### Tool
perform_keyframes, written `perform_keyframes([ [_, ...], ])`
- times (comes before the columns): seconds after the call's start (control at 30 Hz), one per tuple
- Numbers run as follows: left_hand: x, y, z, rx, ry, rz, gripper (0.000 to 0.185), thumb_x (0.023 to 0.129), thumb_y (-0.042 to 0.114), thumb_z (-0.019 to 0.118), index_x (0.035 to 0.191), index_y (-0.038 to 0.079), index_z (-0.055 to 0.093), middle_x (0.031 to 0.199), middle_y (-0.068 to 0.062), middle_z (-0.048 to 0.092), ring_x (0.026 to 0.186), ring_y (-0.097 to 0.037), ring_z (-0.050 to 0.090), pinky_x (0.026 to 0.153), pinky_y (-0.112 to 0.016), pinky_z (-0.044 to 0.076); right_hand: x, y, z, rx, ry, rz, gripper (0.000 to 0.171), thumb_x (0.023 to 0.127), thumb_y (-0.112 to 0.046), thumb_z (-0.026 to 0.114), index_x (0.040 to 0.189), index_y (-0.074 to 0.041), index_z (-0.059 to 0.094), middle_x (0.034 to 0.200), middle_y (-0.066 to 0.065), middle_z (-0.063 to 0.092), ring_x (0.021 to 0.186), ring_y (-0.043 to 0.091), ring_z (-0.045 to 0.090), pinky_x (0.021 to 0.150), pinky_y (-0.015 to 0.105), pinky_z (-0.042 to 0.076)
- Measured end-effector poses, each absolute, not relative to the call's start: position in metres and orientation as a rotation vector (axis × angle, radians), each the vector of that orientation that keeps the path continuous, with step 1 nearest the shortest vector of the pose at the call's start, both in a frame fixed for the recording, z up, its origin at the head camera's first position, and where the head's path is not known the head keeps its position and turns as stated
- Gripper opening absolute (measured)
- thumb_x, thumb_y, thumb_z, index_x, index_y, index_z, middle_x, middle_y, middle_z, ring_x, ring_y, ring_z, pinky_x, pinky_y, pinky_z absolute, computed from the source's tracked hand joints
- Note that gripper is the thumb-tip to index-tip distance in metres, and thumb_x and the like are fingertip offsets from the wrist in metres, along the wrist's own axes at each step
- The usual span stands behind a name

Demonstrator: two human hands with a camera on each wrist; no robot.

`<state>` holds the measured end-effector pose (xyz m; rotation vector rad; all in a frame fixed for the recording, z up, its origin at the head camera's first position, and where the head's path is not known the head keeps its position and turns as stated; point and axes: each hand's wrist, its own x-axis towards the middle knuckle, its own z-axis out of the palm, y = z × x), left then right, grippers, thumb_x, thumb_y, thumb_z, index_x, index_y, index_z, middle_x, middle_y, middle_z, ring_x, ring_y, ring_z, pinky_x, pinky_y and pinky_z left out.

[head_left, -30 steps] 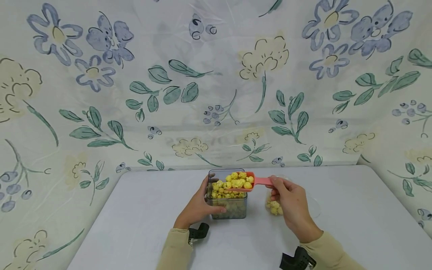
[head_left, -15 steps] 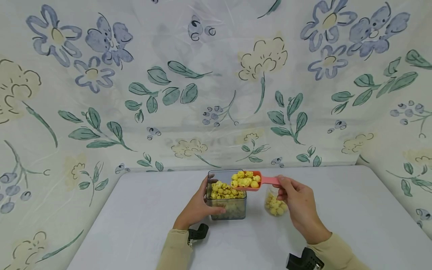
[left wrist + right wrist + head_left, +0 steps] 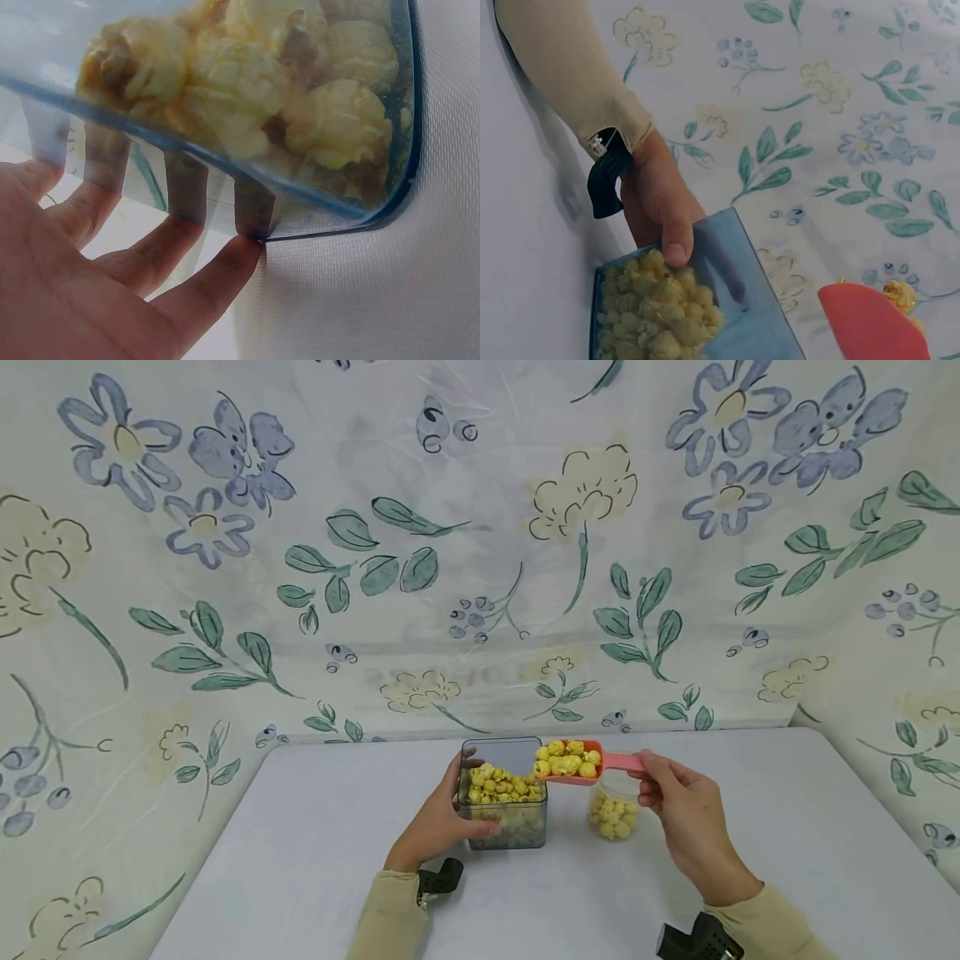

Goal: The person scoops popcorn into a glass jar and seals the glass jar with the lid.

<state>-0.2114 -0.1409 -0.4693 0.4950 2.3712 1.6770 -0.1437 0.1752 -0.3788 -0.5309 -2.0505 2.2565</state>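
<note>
My left hand (image 3: 431, 827) grips a clear grey plastic box (image 3: 503, 837) from its left side, thumb across the front and fingers behind. Yellow popcorn (image 3: 501, 785) fills much of the box, which stands tilted slightly in the hand's hold. In the left wrist view, fingertips (image 3: 232, 262) press on the box wall. My right hand (image 3: 693, 814) pinches the handle of a red scoop (image 3: 621, 762) heaped with popcorn (image 3: 567, 758). The scoop hovers level beside the box's right rim, above a small clear jar (image 3: 615, 814) partly holding popcorn. In the right wrist view, the scoop (image 3: 874, 322) shows from its underside.
A white-covered table (image 3: 330, 827) lies under everything. Behind and beside it hangs a floral curtain (image 3: 480, 552). Dark wrist cameras sit at both cuffs, the left one (image 3: 441, 877) close to the table.
My right hand has carried the loaded scoop rightward, from over the box to beside its rim and over the jar. The left hand and the box have stayed nearly still.
</note>
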Motion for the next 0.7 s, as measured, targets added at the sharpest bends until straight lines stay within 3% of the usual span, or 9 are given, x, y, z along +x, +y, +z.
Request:
perform_keyframes([
  [0.7,-0.211,-0.141,-0.47,0.484,2.364,1.683,0.12,0.073,0.027,0.093,0.162,0.029,0.012,0.154,0.005,0.037,0.126,-0.022,0.051,0.09,-0.039,0.049,-0.143,0.213,-0.382,-0.674,-1.945,2.251,0.054,0.103,-0.037,0.056,0.139,0.003,0.052,0.085,-0.005,0.06,0.076,0.006,0.055,0.073,0.014,0.052],
])
